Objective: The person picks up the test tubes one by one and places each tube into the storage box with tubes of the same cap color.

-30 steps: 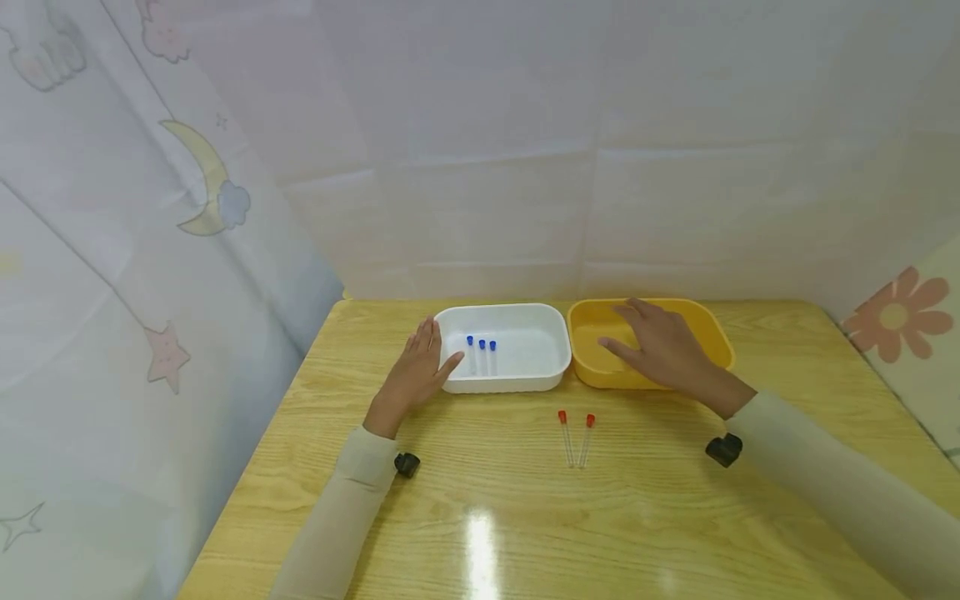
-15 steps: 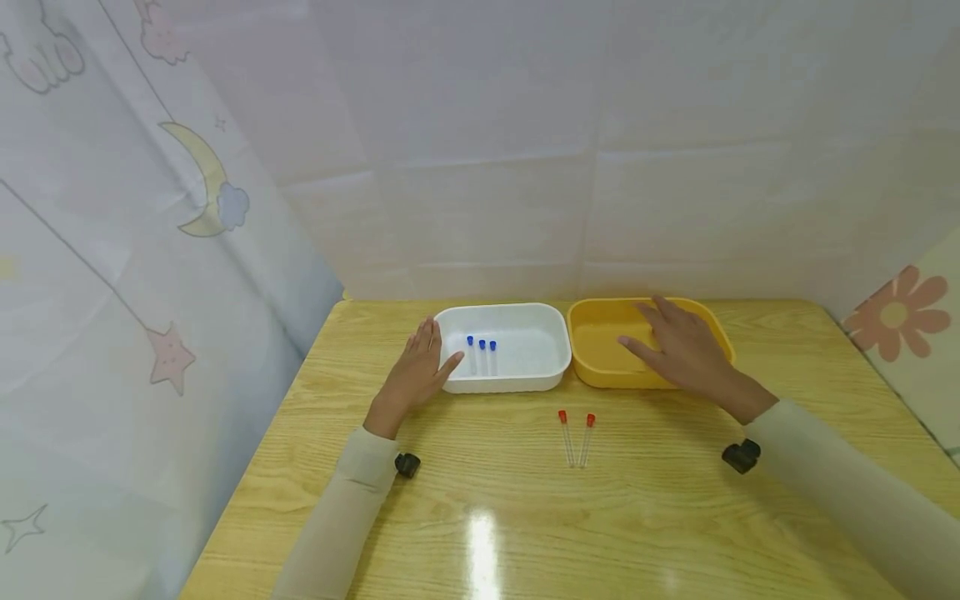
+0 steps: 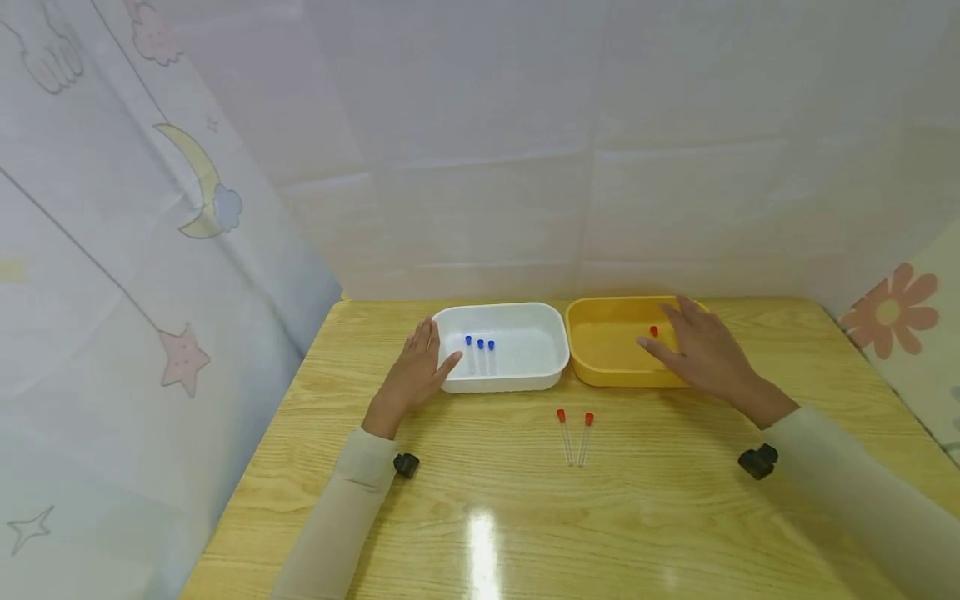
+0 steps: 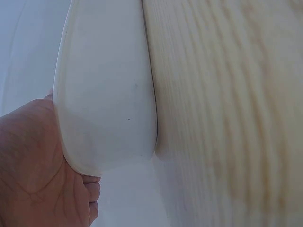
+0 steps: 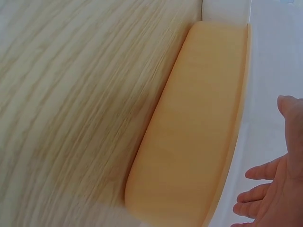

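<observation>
My left hand (image 3: 411,377) rests with straight fingers against the left end of a white tray (image 3: 525,384); in the left wrist view its palm lies at the tray's rim. Inside that tray are several clear tubes with blue caps (image 3: 481,343). Over the right part of a yellow tray (image 3: 607,333) is my right hand (image 3: 708,354), fingers spread, nothing held. A red cap (image 3: 654,331) shows in the yellow tray between thumb and fingers; whatever lies below it is hidden by the hand. Two clear tubes with red caps (image 3: 562,417) lie on the table in front.
Both trays stand side by side at the back of the wooden table (image 3: 480,467), close to a pale cloth backdrop (image 3: 480,208). Printed cloth hangs on the left. A small black camera (image 3: 758,461) is worn at the right wrist, another (image 3: 407,465) at the left.
My right hand has moved to the right across the yellow tray, bringing the red cap in it into sight. The left hand has stayed at the white tray.
</observation>
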`<action>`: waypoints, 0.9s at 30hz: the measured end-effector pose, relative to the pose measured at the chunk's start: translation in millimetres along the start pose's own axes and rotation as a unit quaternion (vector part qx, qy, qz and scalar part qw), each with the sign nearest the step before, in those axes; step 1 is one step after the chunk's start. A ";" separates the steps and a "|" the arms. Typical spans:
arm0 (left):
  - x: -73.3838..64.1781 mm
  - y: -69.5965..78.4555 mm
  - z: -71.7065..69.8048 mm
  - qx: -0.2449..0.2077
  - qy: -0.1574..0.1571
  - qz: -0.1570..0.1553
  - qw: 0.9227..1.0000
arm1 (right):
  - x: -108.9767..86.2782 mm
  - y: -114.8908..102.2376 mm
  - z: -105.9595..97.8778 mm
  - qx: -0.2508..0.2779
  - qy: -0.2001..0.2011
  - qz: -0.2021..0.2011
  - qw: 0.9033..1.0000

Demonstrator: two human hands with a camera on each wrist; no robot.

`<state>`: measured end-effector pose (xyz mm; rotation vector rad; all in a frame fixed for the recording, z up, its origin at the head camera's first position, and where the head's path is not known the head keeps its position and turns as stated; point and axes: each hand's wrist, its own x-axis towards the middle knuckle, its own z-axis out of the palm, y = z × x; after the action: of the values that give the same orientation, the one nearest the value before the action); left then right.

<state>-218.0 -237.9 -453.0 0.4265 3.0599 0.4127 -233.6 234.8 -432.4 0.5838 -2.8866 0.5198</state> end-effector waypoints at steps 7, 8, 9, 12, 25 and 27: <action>0.1 -1.3 1.0 0.004 0.000 -0.002 1.000 | -3.4 11.8 -0.6 0.009 -0.005 0.014 1.000; -0.2 -1.0 0.8 0.003 0.002 -0.001 1.000 | -3.9 13.7 -0.4 0.008 -0.005 0.015 1.000; -0.2 -1.1 0.8 0.004 0.004 0.000 1.000 | -4.5 15.7 -0.2 0.009 -0.006 0.016 1.000; -0.5 -0.7 0.6 0.002 0.010 0.003 1.000 | -6.4 21.7 0.8 0.007 -0.015 0.020 1.000; 0.3 0.3 0.5 0.003 0.009 0.003 1.000 | -11.8 38.1 4.3 0.006 -0.052 0.028 0.998; 0.7 0.4 0.5 0.003 0.008 0.004 1.000 | -12.5 40.2 5.2 0.009 -0.058 0.029 0.998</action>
<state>-218.6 -237.2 -453.4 0.4374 3.0769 0.4099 -238.7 272.0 -452.1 0.5518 -3.0191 0.5369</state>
